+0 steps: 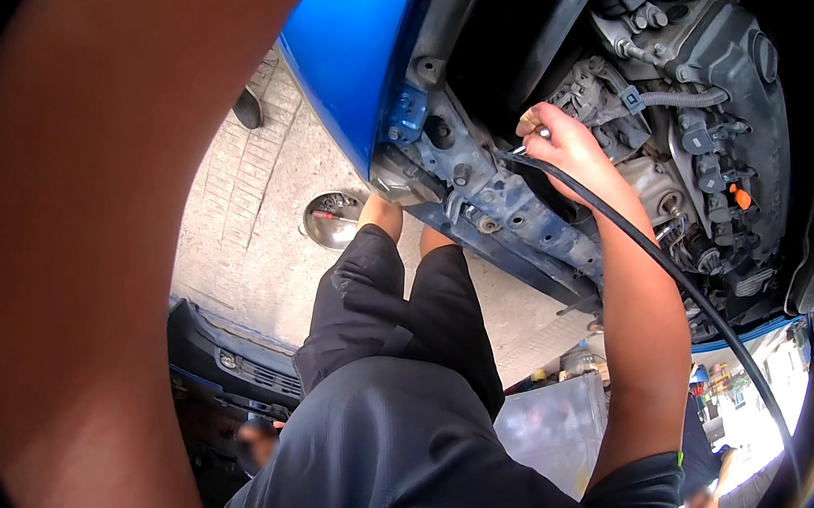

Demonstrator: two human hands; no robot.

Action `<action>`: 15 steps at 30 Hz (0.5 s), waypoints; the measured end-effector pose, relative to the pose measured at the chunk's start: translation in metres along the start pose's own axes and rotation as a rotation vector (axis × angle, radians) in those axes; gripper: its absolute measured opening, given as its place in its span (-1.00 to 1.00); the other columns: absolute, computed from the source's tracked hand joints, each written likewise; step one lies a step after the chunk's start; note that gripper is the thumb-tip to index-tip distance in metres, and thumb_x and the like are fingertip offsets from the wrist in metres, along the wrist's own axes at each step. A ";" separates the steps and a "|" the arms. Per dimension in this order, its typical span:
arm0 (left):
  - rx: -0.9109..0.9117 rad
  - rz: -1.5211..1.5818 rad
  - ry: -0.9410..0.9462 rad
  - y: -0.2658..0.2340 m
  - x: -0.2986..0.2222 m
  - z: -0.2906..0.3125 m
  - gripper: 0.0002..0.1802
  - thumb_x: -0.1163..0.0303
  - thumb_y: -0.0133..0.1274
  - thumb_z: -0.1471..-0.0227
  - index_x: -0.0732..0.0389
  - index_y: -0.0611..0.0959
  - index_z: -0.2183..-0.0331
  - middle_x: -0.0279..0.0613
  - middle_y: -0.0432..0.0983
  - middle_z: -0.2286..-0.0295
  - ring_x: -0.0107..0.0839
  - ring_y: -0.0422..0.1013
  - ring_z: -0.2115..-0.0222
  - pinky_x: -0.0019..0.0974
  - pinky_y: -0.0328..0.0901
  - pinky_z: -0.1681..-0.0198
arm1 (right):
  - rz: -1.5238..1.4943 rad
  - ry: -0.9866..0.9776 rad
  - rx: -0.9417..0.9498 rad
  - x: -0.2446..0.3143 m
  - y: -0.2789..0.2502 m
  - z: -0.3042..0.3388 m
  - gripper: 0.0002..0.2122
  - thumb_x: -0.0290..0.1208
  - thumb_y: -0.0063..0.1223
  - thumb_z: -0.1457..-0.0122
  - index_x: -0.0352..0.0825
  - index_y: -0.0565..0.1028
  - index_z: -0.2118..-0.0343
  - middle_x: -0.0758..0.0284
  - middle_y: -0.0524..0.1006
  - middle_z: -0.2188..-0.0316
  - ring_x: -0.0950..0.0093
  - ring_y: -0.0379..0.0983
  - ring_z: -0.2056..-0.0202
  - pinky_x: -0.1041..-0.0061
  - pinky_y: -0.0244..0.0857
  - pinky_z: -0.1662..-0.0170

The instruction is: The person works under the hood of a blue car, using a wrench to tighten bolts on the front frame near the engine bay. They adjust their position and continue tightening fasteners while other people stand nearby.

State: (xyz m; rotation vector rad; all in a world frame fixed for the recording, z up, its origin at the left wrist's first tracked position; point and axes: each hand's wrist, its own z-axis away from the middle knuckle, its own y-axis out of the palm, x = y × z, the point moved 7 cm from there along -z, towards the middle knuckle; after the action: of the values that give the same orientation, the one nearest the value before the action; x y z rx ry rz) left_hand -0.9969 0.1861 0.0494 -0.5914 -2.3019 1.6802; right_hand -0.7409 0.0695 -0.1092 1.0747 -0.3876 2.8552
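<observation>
Blue paint on a car's fender (pixel 351 47), upper middle; bare metal front frame (pixel 511 208) and dark engine bay to the right of it. Right hand (pixel 566 143) reaches in over the frame, palm side mostly hidden. Fingers curled, thumb and fingertips pinching a slim silver metal piece (pixel 543 134); its far end is hard to make out. That piece sits at the inner edge of the frame, between it and the engine (pixel 728 52).

Black hose (pixel 683 284) starts close by the fingers, crosses over the wrist and runs along the forearm to the lower right. Whether it joins the silver piece, cannot tell. Grey ribbed hose (pixel 683 98) just right of the hand; orange cap (pixel 741 197) farther down the engine.

Left arm (pixel 81 268) fills the left side, rising past the top; its hand is out of view, grip cannot be told.

Pale floor (pixel 250 270) below: round metal bowl (pixel 328 235) near the knees, red-handled tool (pixel 326 215) inside. Dark bumper (pixel 240 361) lower left. Another person (pixel 703 451), partly visible, lower right.
</observation>
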 end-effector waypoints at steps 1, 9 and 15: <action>0.003 0.004 0.000 -0.001 0.000 0.000 -0.82 0.35 0.12 0.20 0.15 0.67 0.44 -0.10 0.62 0.37 -0.16 0.50 0.15 -0.14 0.19 -0.20 | 0.070 -0.021 0.005 0.011 0.000 0.002 -0.79 -0.48 0.03 -0.18 -0.46 0.48 0.16 0.18 0.56 0.28 0.32 0.51 0.19 0.39 0.36 0.04; 0.013 0.007 0.002 0.000 0.005 -0.002 -0.82 0.35 0.12 0.21 0.16 0.67 0.44 -0.10 0.62 0.38 -0.15 0.50 0.16 -0.14 0.19 -0.21 | 0.133 -0.061 0.079 0.028 0.002 0.001 -0.79 -0.54 -0.02 -0.21 -0.50 0.45 0.12 0.10 0.56 0.24 0.24 0.52 0.15 0.35 0.36 0.01; 0.027 0.002 0.008 0.001 0.006 -0.008 -0.82 0.35 0.12 0.22 0.16 0.66 0.45 -0.09 0.62 0.39 -0.15 0.50 0.17 -0.14 0.19 -0.21 | 0.143 -0.030 0.139 0.015 0.009 -0.007 -0.74 -0.49 -0.01 -0.17 -0.49 0.45 0.11 -0.02 0.54 0.14 0.08 0.48 0.02 0.25 0.35 -0.06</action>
State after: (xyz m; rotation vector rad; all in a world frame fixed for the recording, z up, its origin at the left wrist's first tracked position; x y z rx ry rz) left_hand -0.9987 0.1961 0.0513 -0.5938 -2.2697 1.7036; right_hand -0.7582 0.0617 -0.1062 1.1594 -0.2816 3.0346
